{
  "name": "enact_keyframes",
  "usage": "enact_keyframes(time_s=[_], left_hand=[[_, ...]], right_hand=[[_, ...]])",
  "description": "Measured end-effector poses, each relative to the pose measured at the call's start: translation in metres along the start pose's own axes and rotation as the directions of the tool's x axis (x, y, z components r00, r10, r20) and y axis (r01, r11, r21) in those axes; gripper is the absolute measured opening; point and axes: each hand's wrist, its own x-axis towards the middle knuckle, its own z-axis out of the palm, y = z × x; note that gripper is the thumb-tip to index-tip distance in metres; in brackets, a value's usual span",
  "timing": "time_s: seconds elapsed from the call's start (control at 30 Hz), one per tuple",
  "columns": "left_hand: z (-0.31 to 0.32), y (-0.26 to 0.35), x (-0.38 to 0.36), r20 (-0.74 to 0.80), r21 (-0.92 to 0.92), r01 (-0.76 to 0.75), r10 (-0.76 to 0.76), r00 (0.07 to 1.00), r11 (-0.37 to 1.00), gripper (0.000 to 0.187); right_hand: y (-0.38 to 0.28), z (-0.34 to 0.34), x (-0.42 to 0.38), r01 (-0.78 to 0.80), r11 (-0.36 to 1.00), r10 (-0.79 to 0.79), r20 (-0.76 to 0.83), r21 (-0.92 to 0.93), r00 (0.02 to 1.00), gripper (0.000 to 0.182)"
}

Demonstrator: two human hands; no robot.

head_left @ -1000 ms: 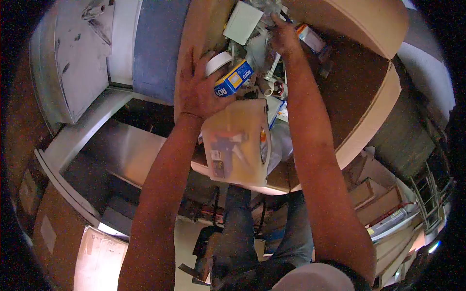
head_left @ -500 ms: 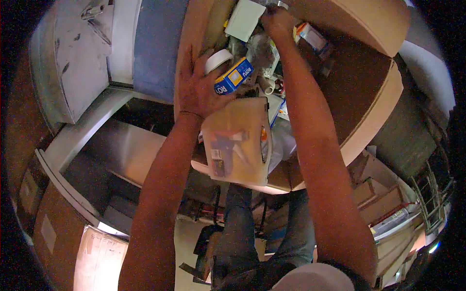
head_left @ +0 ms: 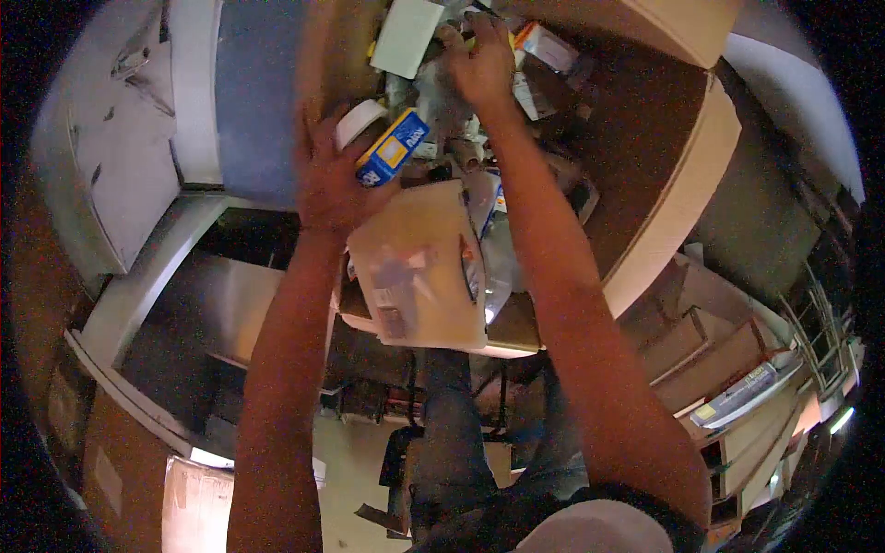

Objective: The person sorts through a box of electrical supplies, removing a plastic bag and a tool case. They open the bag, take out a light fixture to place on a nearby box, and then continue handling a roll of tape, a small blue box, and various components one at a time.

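My left hand (head_left: 334,184) is at the left wall of an open cardboard box (head_left: 659,184), curled around a small blue and yellow carton (head_left: 394,147) and a white ring-shaped item (head_left: 359,123). Deeper in the box, my right hand (head_left: 484,72) reaches over the jumbled contents with fingers apart, close to something yellow. A pale green-white box (head_left: 407,37) lies left of it, and an orange and white packet (head_left: 547,46) lies to its right. Nearest my body, a translucent plastic case (head_left: 419,267) rests at the box's front edge, with blurred items showing through.
Clear plastic bags and small parts fill the box's middle. A blue-grey panel (head_left: 255,101) stands to the left, beside a worn white cabinet (head_left: 129,138). Cardboard trays (head_left: 682,346) and a boxed item (head_left: 737,396) are at right. My legs (head_left: 452,433) are below.
My right hand has gone from bunched fingers to spread ones, pulling back slightly from the far end. The left hand keeps the carton and white ring. The whole view has shifted.
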Motion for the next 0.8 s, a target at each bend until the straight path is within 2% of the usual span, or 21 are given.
enact_keyframes(time_s=[0.03,0.07,0.13,0.17,0.2,0.27,0.33,0.4,0.47,0.6,0.7,0.8], left_hand=[[-0.002,0.001,0.001,0.0,0.01,-0.011,0.011,1.0,1.0,0.063],[-0.001,0.001,0.002,0.001,0.023,-0.023,0.023,1.0,0.999,0.062],[0.006,-0.002,-0.001,-0.036,0.011,-0.013,0.014,0.999,1.0,0.061],[0.008,-0.002,-0.003,-0.079,0.006,-0.002,0.003,0.997,1.0,0.06],[0.009,-0.002,-0.002,-0.075,0.006,-0.003,0.004,0.997,1.0,0.06],[0.005,0.0,0.002,-0.088,-0.015,-0.039,0.037,0.995,0.999,0.058],[0.005,0.002,0.001,-0.077,-0.006,-0.035,0.034,0.996,0.999,0.057],[0.005,0.002,0.0,-0.06,0.008,-0.027,0.027,0.998,1.0,0.056],[0.004,0.005,0.004,-0.059,0.012,-0.009,0.01,0.998,1.0,0.055],[0.001,0.01,0.006,-0.035,0.023,0.015,-0.014,0.999,1.0,0.054],[0.003,0.008,0.009,-0.048,0.022,-0.004,0.005,0.999,1.0,0.054],[0.001,0.007,0.008,-0.024,0.036,0.016,-0.015,1.0,0.999,0.052]], right_hand=[[-0.002,-0.011,-0.002,-0.102,0.992,0.102,0.009,0.068,0.995,0.052],[0.013,-0.014,-0.004,-0.101,0.993,0.101,0.005,0.062,0.995,0.052],[0.055,-0.028,-0.021,-0.207,0.975,0.203,-0.049,-0.083,0.978,0.06],[0.087,-0.031,-0.027,-0.214,0.973,0.211,-0.046,-0.084,0.976,0.06],[0.129,-0.031,-0.026,-0.049,0.948,0.057,0.015,-0.315,0.998,0.059],[0.203,-0.031,-0.017,0.127,0.849,-0.078,0.117,-0.512,0.99,0.059],[0.238,-0.034,-0.003,0.176,0.823,-0.038,0.256,-0.54,0.966,0.059],[0.252,-0.036,0.012,0.112,0.864,0.067,0.333,-0.491,0.941,0.06],[0.258,-0.033,0.017,0.044,0.89,0.13,0.345,-0.454,0.929,0.06],[0.241,-0.032,0.002,-0.118,0.941,0.181,0.179,-0.317,0.967,0.061],[0.231,-0.037,-0.038,-0.265,0.959,0.269,0.028,-0.097,0.963,0.062],[0.21,-0.034,-0.075,-0.386,0.912,0.382,0.056,0.141,0.922,0.063]])
